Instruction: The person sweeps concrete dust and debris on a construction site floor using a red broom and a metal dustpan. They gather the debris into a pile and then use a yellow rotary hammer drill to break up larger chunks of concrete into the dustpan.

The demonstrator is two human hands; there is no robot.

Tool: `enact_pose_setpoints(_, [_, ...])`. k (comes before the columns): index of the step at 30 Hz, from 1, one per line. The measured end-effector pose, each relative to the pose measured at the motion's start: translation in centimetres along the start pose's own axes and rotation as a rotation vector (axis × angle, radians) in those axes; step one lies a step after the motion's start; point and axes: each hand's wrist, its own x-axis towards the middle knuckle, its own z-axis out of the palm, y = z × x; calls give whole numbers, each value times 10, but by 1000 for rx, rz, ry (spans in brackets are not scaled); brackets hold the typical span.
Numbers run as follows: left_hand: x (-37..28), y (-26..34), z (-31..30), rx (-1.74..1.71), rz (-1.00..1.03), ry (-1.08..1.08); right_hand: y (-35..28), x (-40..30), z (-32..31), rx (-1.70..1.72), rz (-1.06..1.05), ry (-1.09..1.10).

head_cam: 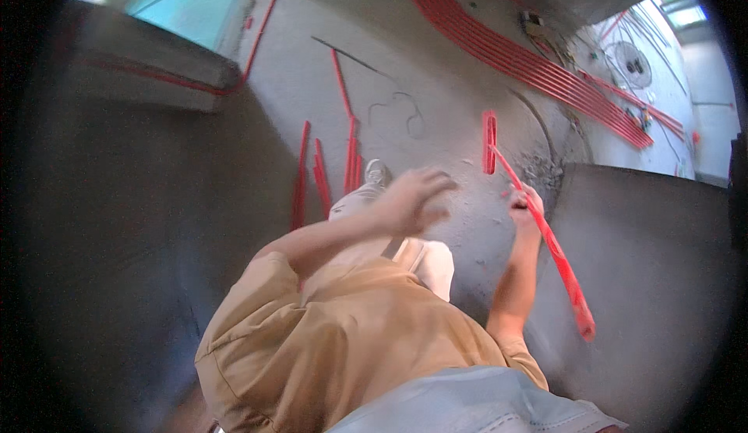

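Observation:
My right hand is closed around a long red plastic pipe. The pipe slants from just ahead of the hand back past my right forearm, its near end lower right. Over the floor in front of my body, my left hand is blurred, its fingers apart and nothing in them. Between and ahead of the hands, a narrow red loop-shaped piece appears at floor level. The far tip of the held pipe overlaps it in view; contact cannot be made out.
Several loose red pipes lie on the concrete floor ahead and left. A band of parallel red pipes curves across the far right. Rubble lies beside the right wall. A grey wall stands at left.

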Motion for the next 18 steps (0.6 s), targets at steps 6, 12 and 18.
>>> enact_pose_setpoints(6, [97, -309, 65, 97, -542, -394, -56, -52, -9, 121, 130, 202])
enact_pose_setpoints(12, [175, -601, 185, 368, -841, -569, -71, 48, -57, 139, 231, 245])
enact_pose_setpoints(18, [218, -799, 248, 914, -551, -174, -104, 100, -133, 65, 225, 501])
